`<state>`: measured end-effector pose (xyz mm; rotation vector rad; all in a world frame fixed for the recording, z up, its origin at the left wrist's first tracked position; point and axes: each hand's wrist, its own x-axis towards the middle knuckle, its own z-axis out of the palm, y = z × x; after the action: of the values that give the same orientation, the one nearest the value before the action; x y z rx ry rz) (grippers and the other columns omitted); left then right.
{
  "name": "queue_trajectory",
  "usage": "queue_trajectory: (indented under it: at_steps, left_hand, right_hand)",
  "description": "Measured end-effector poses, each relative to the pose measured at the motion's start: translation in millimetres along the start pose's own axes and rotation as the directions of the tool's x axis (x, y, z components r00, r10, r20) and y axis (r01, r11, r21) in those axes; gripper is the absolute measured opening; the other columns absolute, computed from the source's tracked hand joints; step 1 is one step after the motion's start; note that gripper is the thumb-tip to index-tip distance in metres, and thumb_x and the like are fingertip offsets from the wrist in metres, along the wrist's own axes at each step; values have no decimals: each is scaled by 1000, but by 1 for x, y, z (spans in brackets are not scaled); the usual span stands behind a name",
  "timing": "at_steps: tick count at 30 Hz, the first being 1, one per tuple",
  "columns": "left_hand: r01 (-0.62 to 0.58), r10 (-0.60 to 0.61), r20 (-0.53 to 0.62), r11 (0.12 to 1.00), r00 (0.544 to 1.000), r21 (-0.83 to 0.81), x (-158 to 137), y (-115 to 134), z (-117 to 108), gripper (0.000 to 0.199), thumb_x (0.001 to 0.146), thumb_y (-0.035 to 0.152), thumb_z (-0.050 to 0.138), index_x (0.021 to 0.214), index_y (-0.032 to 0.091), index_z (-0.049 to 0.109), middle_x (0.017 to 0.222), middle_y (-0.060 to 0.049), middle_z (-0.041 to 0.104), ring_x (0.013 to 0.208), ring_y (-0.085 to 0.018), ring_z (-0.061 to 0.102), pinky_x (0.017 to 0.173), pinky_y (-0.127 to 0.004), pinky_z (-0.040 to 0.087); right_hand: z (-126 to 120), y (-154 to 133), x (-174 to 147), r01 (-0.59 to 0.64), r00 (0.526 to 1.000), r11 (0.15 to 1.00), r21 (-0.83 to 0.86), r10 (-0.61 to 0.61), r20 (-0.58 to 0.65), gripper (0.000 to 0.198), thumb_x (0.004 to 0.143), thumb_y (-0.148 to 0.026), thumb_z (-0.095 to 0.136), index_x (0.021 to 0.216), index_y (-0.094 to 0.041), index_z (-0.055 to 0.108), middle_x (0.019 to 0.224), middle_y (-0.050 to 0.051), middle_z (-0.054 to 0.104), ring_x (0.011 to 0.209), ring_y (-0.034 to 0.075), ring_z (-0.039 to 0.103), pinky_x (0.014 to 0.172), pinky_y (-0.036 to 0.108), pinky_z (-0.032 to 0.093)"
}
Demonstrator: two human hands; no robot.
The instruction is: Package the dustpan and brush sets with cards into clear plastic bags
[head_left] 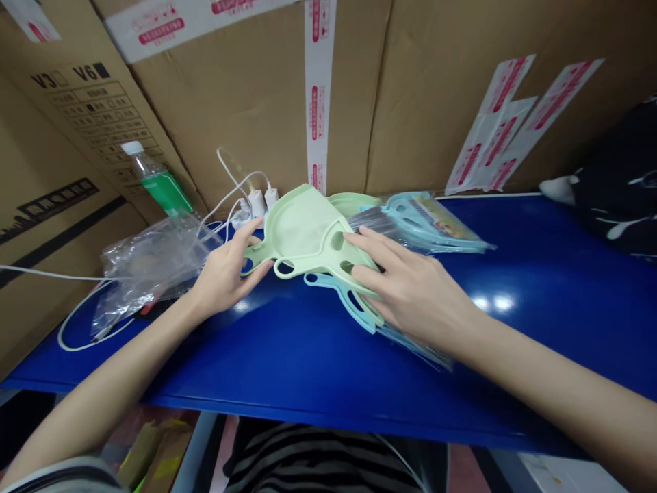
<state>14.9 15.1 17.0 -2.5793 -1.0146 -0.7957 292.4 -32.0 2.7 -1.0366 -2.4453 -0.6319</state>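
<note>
My left hand (pixel 226 270) is closed on the handle end of a pale green dustpan (pixel 300 222), thumb below and fingers above. In front of the dustpan lies a pale green hand brush (pixel 328 259) with a ring at its handle tip. My right hand (pixel 410 281) grips this brush at its wide head, fingertips by the oval holes; its bristles are hidden. Beneath that hand, a light blue brush (pixel 354 308) rests on the table, bristles toward the right. Behind are another light green piece (pixel 354 203), partly covered, and a light blue dustpan set (pixel 410 212) in clear wrapping.
The blue table (pixel 246 363) backs onto large taped cardboard boxes (pixel 256 89). At left are a crumpled clear plastic bag (pixel 154 260), a green-labelled bottle (pixel 161 185), white cables and plugged-in chargers (pixel 256 202). Dark patterned fabric (pixel 621 178) lies at the far right.
</note>
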Motion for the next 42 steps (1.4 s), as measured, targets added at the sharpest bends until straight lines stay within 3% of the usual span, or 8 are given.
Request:
queue_trajectory:
  at_steps: [6, 9, 13, 22, 27, 33, 37, 42]
  left_hand:
    - [26, -27, 27, 999, 999, 34, 23, -9, 7, 54, 94, 45, 43, 137, 13, 35, 109, -15, 67, 78, -19, 65, 67, -33, 56]
    - [8, -9, 32, 999, 999, 46, 46, -11, 16, 54, 93, 48, 44, 135, 14, 40, 119, -16, 64, 100, -25, 64, 81, -39, 55]
    - [-18, 18, 51, 1000, 999, 9, 85, -9, 34, 51, 93, 47, 44, 132, 13, 44, 121, -16, 63, 106, -27, 61, 90, -42, 50]
    - [-164, 215, 167, 948, 962, -274, 159, 21, 82, 46, 94, 39, 48, 131, 11, 46, 127, -15, 60, 116, -26, 54, 97, -40, 44]
    - [-152, 210, 174, 942, 962, -299, 177, 28, 99, 41, 94, 36, 48, 130, 14, 47, 128, -12, 60, 117, -26, 53, 98, -42, 42]
    - [-113, 164, 194, 962, 967, -249, 169, 0, 85, 42, 94, 37, 47, 128, 13, 50, 128, -13, 61, 115, -25, 55, 102, -43, 39]
    - [-49, 95, 241, 981, 966, -189, 157, -27, 67, 42, 93, 39, 46, 127, 16, 53, 128, -11, 61, 114, -26, 54, 98, -43, 44]
    - [-1, 49, 294, 987, 954, -159, 147, -54, 42, 44, 92, 41, 46, 130, 20, 53, 122, -10, 63, 109, -23, 56, 91, -38, 48]
  right_hand:
    - [-16, -12, 0, -76, 997, 986, -145, 72, -33, 19, 86, -8, 49, 85, -16, 66, 132, 18, 60, 115, 35, 60, 57, 30, 55]
    - [-21, -17, -1, -110, 994, 981, -157, 105, -41, 19, 86, -8, 50, 83, -16, 67, 132, 17, 60, 110, 34, 63, 57, 29, 54]
    - [-23, -19, -3, -148, 989, 971, -189, 144, -37, 20, 86, -9, 50, 88, -16, 69, 130, 17, 62, 100, 33, 67, 58, 31, 54]
    - [-23, -17, 1, -229, 953, 939, -257, 270, 136, 24, 84, -10, 51, 98, -14, 71, 121, 19, 66, 85, 31, 68, 55, 33, 51]
    - [-21, -17, 3, -314, 907, 922, -228, 362, 215, 29, 85, -7, 48, 102, -13, 71, 114, 20, 67, 83, 28, 64, 53, 31, 48]
    - [-18, -18, 4, -319, 877, 917, -242, 382, 290, 31, 85, -4, 44, 100, -12, 70, 107, 19, 67, 85, 29, 60, 49, 30, 46]
    - [-17, -18, 4, -296, 891, 930, -217, 350, 289, 26, 85, -5, 47, 94, -12, 70, 93, 17, 66, 83, 27, 57, 48, 29, 44]
    - [-15, -18, 4, -258, 900, 931, -259, 329, 285, 27, 83, -3, 47, 89, -13, 70, 91, 16, 68, 77, 25, 58, 47, 29, 43]
